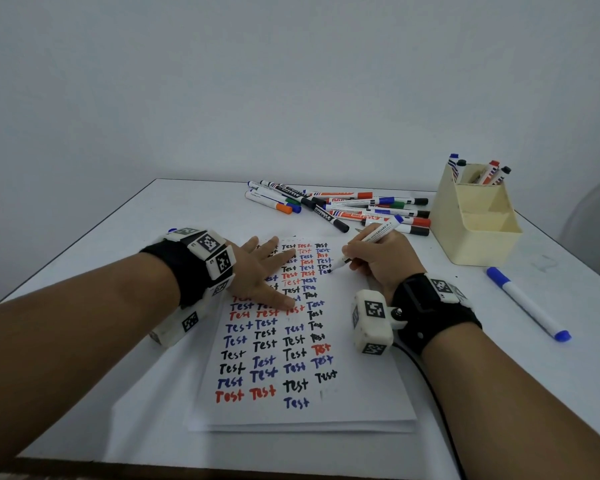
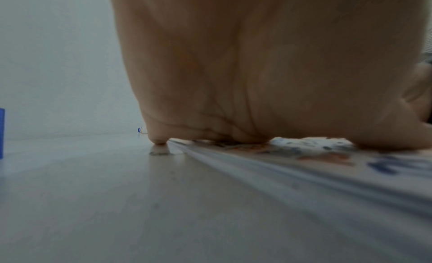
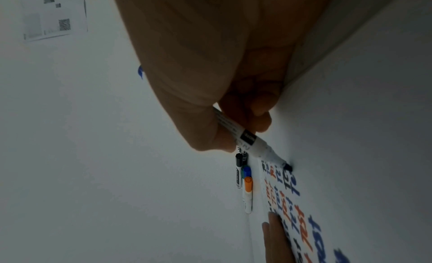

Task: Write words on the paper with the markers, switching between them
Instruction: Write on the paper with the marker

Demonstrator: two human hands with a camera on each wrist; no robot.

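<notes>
A white paper covered with "Test" in black, red and blue lies mid-table. My left hand lies flat on the sheet's upper left, fingers spread; from the left wrist view only the palm on the paper shows. My right hand grips a white marker with a blue end. Its dark tip touches the paper at the end of the right-hand column.
A loose pile of markers lies at the back of the table. A cream holder with several markers stands back right. One capped blue marker lies at the right. A small blue cap sits behind my left wrist.
</notes>
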